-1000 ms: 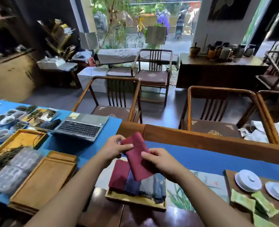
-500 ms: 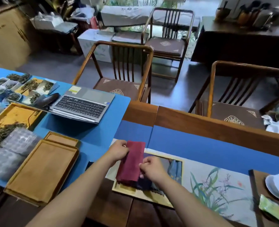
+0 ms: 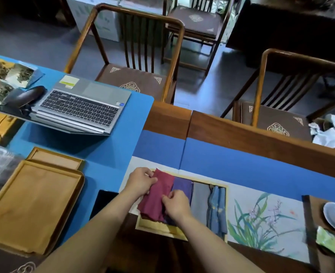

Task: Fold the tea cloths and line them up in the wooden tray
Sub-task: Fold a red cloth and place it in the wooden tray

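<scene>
Both hands are down at the wooden tray on the worktop. The left hand pinches the far left edge of the folded maroon cloth, and the right hand has its grip closed on that cloth's near right edge. The maroon cloth lies at the tray's left end, just beside the purple cloth; right of that come a grey cloth and a blue cloth. A laptop sits well beyond the tray, to its left.
</scene>
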